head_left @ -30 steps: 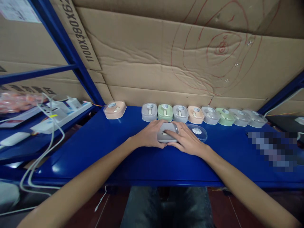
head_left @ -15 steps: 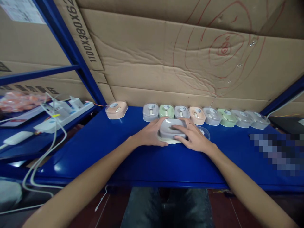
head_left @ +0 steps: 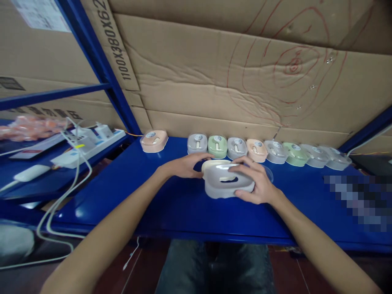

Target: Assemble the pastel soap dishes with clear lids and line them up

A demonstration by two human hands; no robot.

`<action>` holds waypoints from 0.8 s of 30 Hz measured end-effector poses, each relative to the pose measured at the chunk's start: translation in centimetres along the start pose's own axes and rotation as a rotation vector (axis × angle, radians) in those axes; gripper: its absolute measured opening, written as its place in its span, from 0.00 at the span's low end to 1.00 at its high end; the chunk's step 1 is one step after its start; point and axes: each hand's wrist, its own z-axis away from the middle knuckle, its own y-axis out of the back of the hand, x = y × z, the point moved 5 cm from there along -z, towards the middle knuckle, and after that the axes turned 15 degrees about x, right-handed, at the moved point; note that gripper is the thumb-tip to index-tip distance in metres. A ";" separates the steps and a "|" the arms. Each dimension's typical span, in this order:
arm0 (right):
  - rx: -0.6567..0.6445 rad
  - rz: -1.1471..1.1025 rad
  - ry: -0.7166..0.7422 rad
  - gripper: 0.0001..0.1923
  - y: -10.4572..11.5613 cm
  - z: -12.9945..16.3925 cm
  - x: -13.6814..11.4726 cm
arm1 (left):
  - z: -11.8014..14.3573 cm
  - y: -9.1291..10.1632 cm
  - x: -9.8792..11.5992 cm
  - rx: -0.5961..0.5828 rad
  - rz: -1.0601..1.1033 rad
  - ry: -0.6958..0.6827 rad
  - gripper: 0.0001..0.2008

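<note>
My right hand [head_left: 255, 181] grips a grey plastic box cover [head_left: 225, 190], tilted so that the oval slot in its top faces me. Behind it sits a cream-coloured base [head_left: 212, 163], partly hidden by the cover. At the base's left end is my left hand [head_left: 185, 165], fingers and thumb apart; whether it touches the base I cannot tell. A clear lid [head_left: 268, 173] lies behind my right hand, mostly covered.
Several lidded boxes in grey, green [head_left: 217, 147] and peach stand along the cardboard wall [head_left: 183, 73]. One peach box [head_left: 153, 141] is apart at left. A power strip [head_left: 92, 149] and white cables lie on the left shelf. A blurred patch [head_left: 358, 200] covers the table's right side.
The grey cover has come off the cream base and moved towards me in my right hand, tilting. My left hand has let go of the cover and shifted slightly left.
</note>
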 end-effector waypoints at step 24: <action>-0.299 0.057 -0.040 0.39 -3.4 0.6 -1.0 | -0.2 -0.7 -0.5 0.108 -0.226 0.023 0.20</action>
